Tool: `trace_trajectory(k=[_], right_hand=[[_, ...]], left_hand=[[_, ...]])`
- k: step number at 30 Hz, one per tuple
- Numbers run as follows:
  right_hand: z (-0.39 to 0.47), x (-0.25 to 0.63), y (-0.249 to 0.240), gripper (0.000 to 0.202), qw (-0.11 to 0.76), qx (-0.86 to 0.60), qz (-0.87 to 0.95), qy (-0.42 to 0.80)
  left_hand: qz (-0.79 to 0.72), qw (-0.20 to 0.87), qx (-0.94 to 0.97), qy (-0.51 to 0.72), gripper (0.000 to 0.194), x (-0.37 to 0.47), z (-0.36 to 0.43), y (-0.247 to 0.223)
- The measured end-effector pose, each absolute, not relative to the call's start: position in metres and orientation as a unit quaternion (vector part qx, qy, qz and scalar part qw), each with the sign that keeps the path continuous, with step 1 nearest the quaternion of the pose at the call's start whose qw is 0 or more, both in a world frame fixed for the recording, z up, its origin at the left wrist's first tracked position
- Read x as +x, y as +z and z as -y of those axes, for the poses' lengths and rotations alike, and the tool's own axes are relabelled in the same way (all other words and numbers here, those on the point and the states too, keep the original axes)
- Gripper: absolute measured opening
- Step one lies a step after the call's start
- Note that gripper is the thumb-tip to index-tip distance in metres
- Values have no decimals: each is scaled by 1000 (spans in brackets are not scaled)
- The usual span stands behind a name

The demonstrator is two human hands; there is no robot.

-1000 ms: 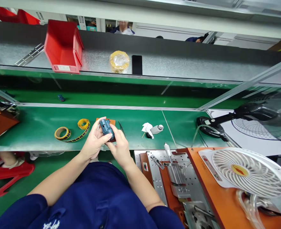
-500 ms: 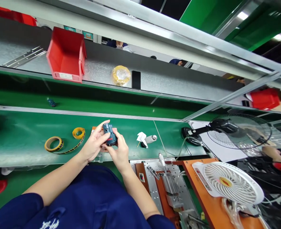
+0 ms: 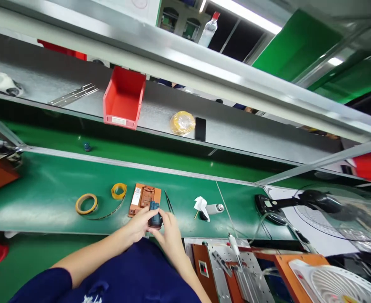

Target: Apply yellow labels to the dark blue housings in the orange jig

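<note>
Both my hands hold a small dark-blue device [image 3: 155,213] low over the front of the green bench, close to my body. Its exact kind does not show. My left hand [image 3: 139,225] grips it from the left, while my right hand [image 3: 169,229] closes on the right side, thumb and fingers against the casing. Just beyond lies an orange-brown fixture block [image 3: 147,194] with a white label. A pair of dark tweezers [image 3: 169,202] rests to the right of this block. On the left are two rolls of yellow tape, a nearer one [image 3: 86,204] and a smaller one [image 3: 119,191].
A grey bottle [image 3: 214,208] lies beside crumpled white tissue [image 3: 201,204]. To the right stand a metal jig [image 3: 223,269], a black fan [image 3: 274,206] and a white fan [image 3: 346,282]. The shelf above bears a red bin [image 3: 124,99], wrapped tape [image 3: 182,123] and a black phone [image 3: 200,128].
My view has shifted left and upward. The device is turned in my hands, so its red lettering no longer shows. The fixture block and tweezers have come into fuller view.
</note>
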State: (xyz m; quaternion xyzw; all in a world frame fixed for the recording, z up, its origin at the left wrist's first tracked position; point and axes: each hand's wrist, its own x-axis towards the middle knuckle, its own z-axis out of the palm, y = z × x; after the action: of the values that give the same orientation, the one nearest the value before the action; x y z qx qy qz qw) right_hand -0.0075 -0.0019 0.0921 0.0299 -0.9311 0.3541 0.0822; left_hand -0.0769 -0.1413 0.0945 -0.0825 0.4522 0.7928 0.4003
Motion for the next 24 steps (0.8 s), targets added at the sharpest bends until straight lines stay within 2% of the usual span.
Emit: trace_trajectory(k=[3,5,8,10,17,20,24], right_hand=[[2,-16,89,54,113,-22,906,407],[0,-22,91,56,115,-69,890,437],[-3,-24,96,41,41,-91,875,473],[-2,-17,97,33,16,-106,864,491],[12,14,69,36,56,-260,775,573],[18,18,64,39,105,-313,723,607],[25,20,62,30,147,-374,688,604]], left_hand=[[-513,419,-35,748,54,-86,149,91],[-571,415,62,706,48,-90,152,87],[-656,362,222,624,42,-89,151,74],[-682,336,260,595,39,-87,150,62],[-722,334,333,507,22,-95,146,31],[-691,350,372,511,30,-98,142,21],[-654,386,389,521,49,-102,135,8]])
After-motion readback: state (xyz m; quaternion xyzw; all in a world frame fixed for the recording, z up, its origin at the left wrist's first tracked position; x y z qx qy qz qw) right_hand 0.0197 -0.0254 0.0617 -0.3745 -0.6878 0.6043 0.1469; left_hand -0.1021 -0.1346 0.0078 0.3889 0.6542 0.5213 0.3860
